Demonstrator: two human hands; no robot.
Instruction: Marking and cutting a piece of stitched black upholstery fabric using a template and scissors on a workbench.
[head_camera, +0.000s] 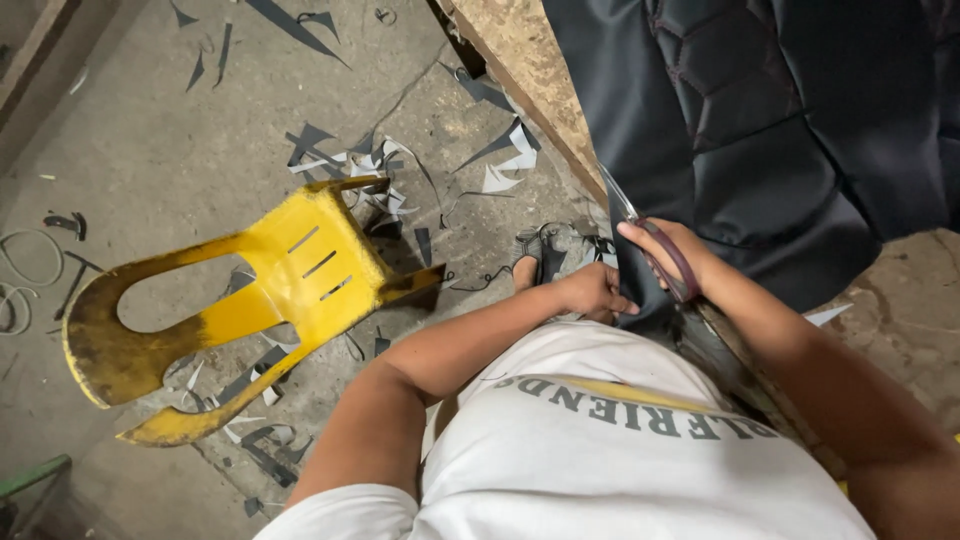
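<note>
Right hand (668, 252) clenched through dark-handled metal scissors (645, 240), blades at edge of black quilted leatherette sheet (760, 130) draped over worn wooden workbench (520, 60), left hand (592, 290) pinching sheet's hanging edge, yellow plastic chair (240, 300) overturned on scrap-strewn concrete floor (140, 130).

Black quilted fabric (760, 130) with dark red stitching; yellow plastic chair (250, 300).

A worn wooden bench (520, 60) runs along the right, with black quilted material (740, 120) spread over it. Left of it, the grey concrete floor (130, 140) carries a tipped yellow plastic chair (270, 290) and scattered black and white offcuts (500, 165).
</note>
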